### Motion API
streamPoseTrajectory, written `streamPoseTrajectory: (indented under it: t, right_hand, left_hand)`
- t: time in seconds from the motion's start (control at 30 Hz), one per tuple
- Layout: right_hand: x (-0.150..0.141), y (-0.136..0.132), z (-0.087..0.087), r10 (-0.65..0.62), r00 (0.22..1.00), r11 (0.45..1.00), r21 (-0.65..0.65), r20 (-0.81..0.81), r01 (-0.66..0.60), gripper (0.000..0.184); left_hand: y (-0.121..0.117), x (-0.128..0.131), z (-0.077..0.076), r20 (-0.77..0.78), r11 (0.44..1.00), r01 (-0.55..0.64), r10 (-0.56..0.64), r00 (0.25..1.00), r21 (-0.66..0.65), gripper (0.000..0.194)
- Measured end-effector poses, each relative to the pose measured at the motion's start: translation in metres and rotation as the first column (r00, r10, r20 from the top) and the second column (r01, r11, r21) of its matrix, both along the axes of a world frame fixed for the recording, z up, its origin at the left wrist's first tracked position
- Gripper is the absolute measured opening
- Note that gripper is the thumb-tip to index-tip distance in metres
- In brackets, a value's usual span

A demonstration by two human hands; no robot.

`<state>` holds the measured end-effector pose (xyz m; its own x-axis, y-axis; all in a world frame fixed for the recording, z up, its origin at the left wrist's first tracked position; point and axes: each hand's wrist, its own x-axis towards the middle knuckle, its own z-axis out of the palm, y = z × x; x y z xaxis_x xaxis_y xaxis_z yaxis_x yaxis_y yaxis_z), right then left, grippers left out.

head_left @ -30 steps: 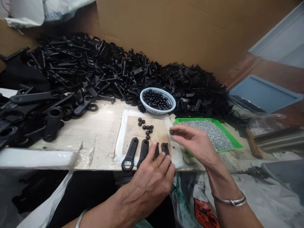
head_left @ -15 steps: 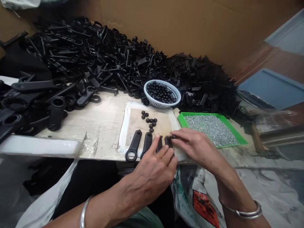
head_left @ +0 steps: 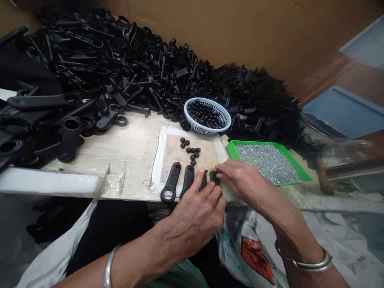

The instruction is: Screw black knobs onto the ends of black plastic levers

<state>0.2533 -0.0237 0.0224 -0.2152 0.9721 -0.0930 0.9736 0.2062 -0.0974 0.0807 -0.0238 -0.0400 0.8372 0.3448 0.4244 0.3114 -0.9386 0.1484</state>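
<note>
Left hand (head_left: 199,216) spread loosely over black handles (head_left: 171,182) on pale mat (head_left: 210,154), partly hiding them. Right hand (head_left: 243,180) nearly closed at rightmost handle's top (anything pinched: can't tell).

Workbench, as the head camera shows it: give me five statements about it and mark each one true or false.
1. The light blue basket holds small black balls. True.
2. The green tray holds black balls. False: the green tray holds small silver pieces.
3. The left hand lies over part of the row of black parts. True.
4. The right hand is inside the basket. False: the right hand is at the rightmost part of the row.
5. Loose balls lie between the basket and the row. True.
</note>
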Motion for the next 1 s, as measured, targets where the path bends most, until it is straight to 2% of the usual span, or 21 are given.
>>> streamPoseTrajectory:
  t: [0.13,0.37,0.57,0.77,0.9,1.0]
  right_hand:
    - [-0.005,-0.004,0.002,0.02,0.995,1.0,0.005,0.093,-0.021,0.014]
    - [-0.016,-0.009,0.003,0.019,0.962,0.998,0.058,0.273,-0.036,0.024]
    - [-0.006,0.001,-0.003,0.006,0.999,1.0,-0.014,0.038,-0.005,0.016]
    - [0.001,0.004,-0.012,0.021,0.999,0.999,0.045,0.045,-0.023,0.017]
    - [0.005,0.002,-0.016,0.036,0.999,0.997,0.07,-0.035,-0.033,0.013]
    - [0.008,-0.002,-0.015,-0.023,0.99,0.999,0.044,-0.137,0.029,0.036]
  left_hand:
    - [-0.001,0.001,-0.001,-0.003,0.999,-0.013,0.013,1.0,0.036,0.017]
    - [-0.001,0.002,-0.003,0.009,0.999,-0.013,0.012,1.0,0.05,0.021]
    - [0.001,0.001,-0.001,0.002,1.0,0.0,0.0,1.0,0.028,0.018]
    - [0.002,0.001,-0.004,0.013,0.999,0.0,0.0,1.0,0.036,0.017]
    - [0.002,0.0,-0.004,0.015,1.0,0.0,0.001,1.0,-0.015,0.015]
    - [0.002,-0.001,-0.004,0.029,0.999,0.003,-0.001,1.0,-0.049,0.014]
